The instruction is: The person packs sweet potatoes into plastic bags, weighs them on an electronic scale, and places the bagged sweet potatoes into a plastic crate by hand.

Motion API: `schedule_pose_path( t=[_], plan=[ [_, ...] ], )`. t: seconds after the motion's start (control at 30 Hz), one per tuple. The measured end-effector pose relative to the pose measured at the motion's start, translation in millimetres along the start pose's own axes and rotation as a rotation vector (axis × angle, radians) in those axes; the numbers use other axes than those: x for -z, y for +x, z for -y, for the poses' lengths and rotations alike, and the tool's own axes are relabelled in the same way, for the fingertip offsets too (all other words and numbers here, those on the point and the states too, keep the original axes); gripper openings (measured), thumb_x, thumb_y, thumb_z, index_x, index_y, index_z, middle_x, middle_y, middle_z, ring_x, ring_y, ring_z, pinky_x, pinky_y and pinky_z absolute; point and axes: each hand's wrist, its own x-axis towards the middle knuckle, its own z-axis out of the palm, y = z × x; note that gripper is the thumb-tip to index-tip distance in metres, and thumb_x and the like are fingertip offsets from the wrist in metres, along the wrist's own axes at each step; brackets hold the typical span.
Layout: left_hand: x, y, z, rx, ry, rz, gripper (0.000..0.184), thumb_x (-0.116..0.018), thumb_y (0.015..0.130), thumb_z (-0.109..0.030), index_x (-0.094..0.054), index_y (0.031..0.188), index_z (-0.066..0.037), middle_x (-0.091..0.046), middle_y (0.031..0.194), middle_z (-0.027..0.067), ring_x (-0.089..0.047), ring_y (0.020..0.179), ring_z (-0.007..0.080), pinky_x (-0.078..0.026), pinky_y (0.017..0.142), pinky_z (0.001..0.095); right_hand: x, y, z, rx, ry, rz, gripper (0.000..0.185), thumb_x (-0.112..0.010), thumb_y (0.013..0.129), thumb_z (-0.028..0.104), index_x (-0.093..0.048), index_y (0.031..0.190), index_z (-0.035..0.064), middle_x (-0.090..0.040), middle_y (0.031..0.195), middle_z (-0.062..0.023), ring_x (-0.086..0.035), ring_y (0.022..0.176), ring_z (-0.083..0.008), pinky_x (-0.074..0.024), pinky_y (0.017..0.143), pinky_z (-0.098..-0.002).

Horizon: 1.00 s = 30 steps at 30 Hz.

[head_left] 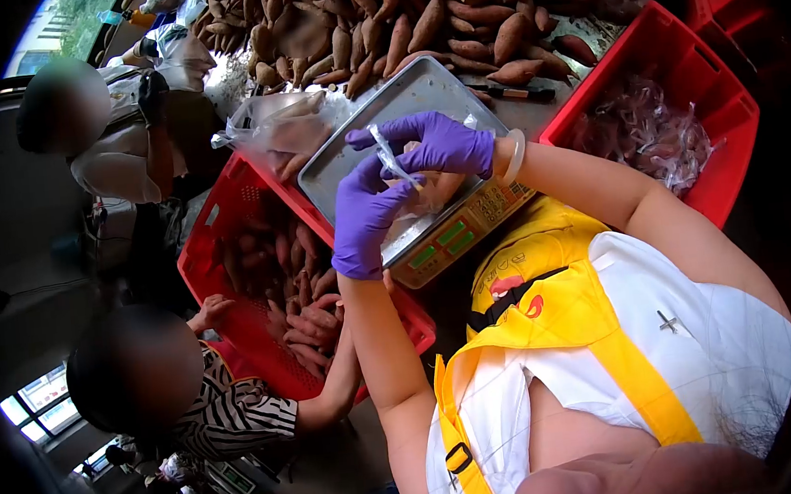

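My left hand (371,213), in a purple glove, is closed near the gathered neck of a clear plastic bag (421,199). Its fingertips meet those of my right hand (443,145), also purple-gloved, which pinches the bag's twisted white top (387,152). Pale brown shapes like sweet potatoes show through the plastic, partly hidden by my hands. The bag sits over the metal tray of a weighing scale (349,147). Beneath my wrists, the scale's front panel (443,248) has lit green displays.
Loose sweet potatoes (428,23) are heaped behind the scale. A red crate (732,119) of bagged produce stands right; another red crate (191,255) with sweet potatoes stands left. A co-worker in a striped shirt (240,402) reaches into it. Another person (116,173) wears dark gloves.
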Motion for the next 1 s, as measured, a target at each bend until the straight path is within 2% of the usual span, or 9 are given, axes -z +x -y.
schedule_pose_path(
  t=[0.07,0.2,0.27,0.33,0.43,0.53,0.77,0.9,1.0],
  plan=[
    [2.8,2.9,14.9,0.074,0.092,-0.005,0.029,-0.072,0.079,-0.004,-0.066,0.107,0.003,-0.070,0.091,0.0052,-0.063,0.075,0.0123,-0.051,0.069,0.0244,-1.8,1.9,-5.3,-0.096,0.137,0.027,0.035,-0.064,0.089,0.011,-0.061,0.123,0.0042,-0.064,0.112,-0.0044,-0.062,0.089,-0.0095,-0.0509,0.081,-0.0245],
    [57.6,5.3,66.5,-0.236,0.498,-0.746,0.020,-0.065,0.072,0.000,-0.072,0.091,-0.001,-0.070,0.077,0.0078,-0.061,0.064,0.0110,-0.049,0.062,0.0238,47.0,-22.8,-44.5,-0.069,0.171,-0.091,0.014,-0.065,0.085,0.013,-0.070,0.092,0.0021,-0.063,0.093,-0.0057,-0.063,0.082,-0.0169,-0.0509,0.076,-0.0276],
    [44.1,-6.4,71.7,-0.116,0.654,-0.714,0.025,-0.063,0.074,-0.004,-0.073,0.097,-0.003,-0.069,0.074,0.0066,-0.059,0.062,0.0091,-0.048,0.060,0.0239,57.5,-51.3,-40.8,0.220,-0.841,-0.039,0.017,-0.070,0.079,0.019,-0.068,0.082,0.0031,-0.061,0.091,-0.0083,-0.059,0.096,-0.0236,-0.0467,0.087,-0.0348],
    [22.1,-15.4,49.4,-0.046,0.453,-0.721,0.028,-0.056,0.081,0.001,-0.070,0.105,-0.001,-0.070,0.082,0.0055,-0.059,0.063,0.0081,-0.047,0.056,0.0224,34.6,-57.8,-15.3,0.334,-0.917,-0.169,0.026,-0.075,0.073,0.026,-0.067,0.087,0.0049,-0.059,0.108,-0.0127,-0.049,0.114,-0.0302,-0.0368,0.099,-0.0403],
    [-21.6,-18.8,-1.0,-0.205,0.351,-0.561,0.031,-0.048,0.086,0.008,-0.065,0.111,0.003,-0.069,0.097,0.0061,-0.059,0.066,0.0094,-0.049,0.057,0.0220,2.0,-44.6,-7.4,0.514,-1.162,-0.200,0.083,-0.076,0.070,0.038,-0.039,0.140,0.0116,-0.043,0.135,-0.0169,-0.041,0.123,-0.0336,-0.0297,0.103,-0.0451],
    [-57.0,-23.5,-23.5,-0.392,0.618,-0.327,0.038,-0.053,0.086,0.009,-0.063,0.121,-0.002,-0.067,0.100,0.0050,-0.059,0.071,0.0085,-0.046,0.060,0.0210,-13.3,-10.6,-29.2,0.226,-1.386,0.082,0.038,-0.075,0.066,0.036,-0.067,0.091,0.0084,-0.064,0.072,-0.0119,-0.065,0.070,-0.0330,-0.0509,0.065,-0.0432],
    [-94.6,-62.2,-60.4,-0.414,0.497,-0.289,0.057,-0.057,0.086,0.002,-0.044,0.140,-0.006,-0.060,0.115,0.0101,-0.057,0.092,0.0157,-0.047,0.078,0.0261,55.2,-124.5,23.9,0.373,-0.680,-0.667,0.021,-0.069,0.085,0.022,-0.067,0.099,0.0074,-0.067,0.088,-0.0109,-0.065,0.083,-0.0232,-0.0506,0.075,-0.0341],
    [-104.8,-78.1,-49.4,-0.050,0.530,-0.397,0.055,-0.057,0.084,0.000,-0.047,0.138,-0.005,-0.058,0.118,0.0107,-0.056,0.088,0.0167,-0.048,0.076,0.0270,113.7,-234.7,61.7,0.323,-0.063,-1.093,0.017,-0.065,0.087,0.010,-0.066,0.101,0.0011,-0.067,0.091,-0.0076,-0.063,0.087,-0.0149,-0.0506,0.079,-0.0301],
    [-94.7,-83.8,-23.1,-0.089,0.822,-0.302,0.043,-0.054,0.086,-0.004,-0.055,0.129,-0.003,-0.059,0.111,0.0086,-0.054,0.082,0.0158,-0.048,0.075,0.0271,175.5,-295.8,0.8,0.078,-0.563,-1.449,0.016,-0.066,0.086,0.009,-0.066,0.099,-0.0002,-0.068,0.093,-0.0082,-0.064,0.088,-0.0176,-0.0505,0.079,-0.0321]
  ],
)
